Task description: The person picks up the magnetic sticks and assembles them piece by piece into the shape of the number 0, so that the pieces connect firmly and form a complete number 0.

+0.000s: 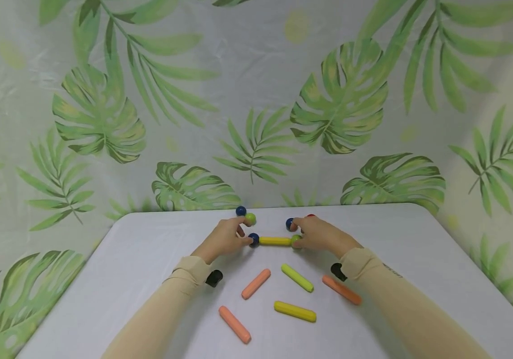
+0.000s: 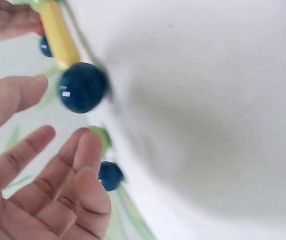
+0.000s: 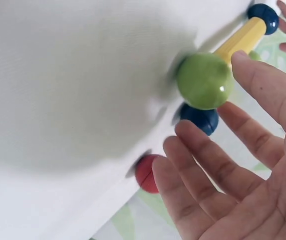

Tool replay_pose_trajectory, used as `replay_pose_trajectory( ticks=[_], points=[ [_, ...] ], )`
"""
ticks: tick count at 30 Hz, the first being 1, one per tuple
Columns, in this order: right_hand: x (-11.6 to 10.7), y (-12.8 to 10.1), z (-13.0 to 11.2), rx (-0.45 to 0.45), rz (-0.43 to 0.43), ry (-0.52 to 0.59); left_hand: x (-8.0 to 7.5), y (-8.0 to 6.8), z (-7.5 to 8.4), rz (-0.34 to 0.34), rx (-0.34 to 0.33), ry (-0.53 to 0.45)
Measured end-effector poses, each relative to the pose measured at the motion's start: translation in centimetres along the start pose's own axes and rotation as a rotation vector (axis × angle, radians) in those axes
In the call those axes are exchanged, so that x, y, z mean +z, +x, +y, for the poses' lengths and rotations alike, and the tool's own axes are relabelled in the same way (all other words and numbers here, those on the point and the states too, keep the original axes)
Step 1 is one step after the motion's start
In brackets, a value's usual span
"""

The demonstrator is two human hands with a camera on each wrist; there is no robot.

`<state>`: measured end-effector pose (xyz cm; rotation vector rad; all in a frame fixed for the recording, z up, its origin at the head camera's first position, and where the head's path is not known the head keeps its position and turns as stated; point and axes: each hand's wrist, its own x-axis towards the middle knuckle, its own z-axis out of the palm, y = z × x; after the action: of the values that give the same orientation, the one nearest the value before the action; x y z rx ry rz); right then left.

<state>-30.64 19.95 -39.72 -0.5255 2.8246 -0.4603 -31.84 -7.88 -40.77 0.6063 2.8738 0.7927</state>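
Note:
A yellow rod (image 1: 275,241) lies across the far part of the table, a blue ball (image 2: 83,88) on its left end and a green ball (image 3: 204,81) on its right end. Beside the blue ball is my left hand (image 1: 226,239), fingers loosely spread; the left wrist view shows a gap between thumb and ball. My right hand (image 1: 321,235) is at the green ball, its thumb tip overlapping the rod's end in the right wrist view and its fingers relaxed. Neither palm holds anything.
Behind my left hand sit another blue ball (image 1: 240,211) and green ball (image 1: 250,219). Near my right fingers are a blue ball (image 1: 290,224) and a red ball (image 3: 146,173). Closer lie salmon (image 1: 256,283), lime (image 1: 297,277), orange (image 1: 342,289) and yellow (image 1: 295,311) rods.

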Motion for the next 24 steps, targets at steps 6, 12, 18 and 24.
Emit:
replay_pose_trajectory(
  ticks=[6,12,18,24],
  points=[
    [-0.3,0.6,-1.3,-0.084,0.026,-0.053,-0.6,-2.2,1.1,0.002,0.072,0.036],
    [-0.1,1.5,-2.5,-0.103,0.013,-0.016,-0.2,-4.3,1.8,-0.088,0.115,0.006],
    [0.3,2.6,-3.4,-0.144,0.006,0.025,0.5,-5.6,2.0,-0.156,0.106,-0.025],
    [1.0,3.7,-4.1,-0.195,0.003,0.035,1.3,-6.8,1.9,-0.19,0.086,-0.057]
  ],
)
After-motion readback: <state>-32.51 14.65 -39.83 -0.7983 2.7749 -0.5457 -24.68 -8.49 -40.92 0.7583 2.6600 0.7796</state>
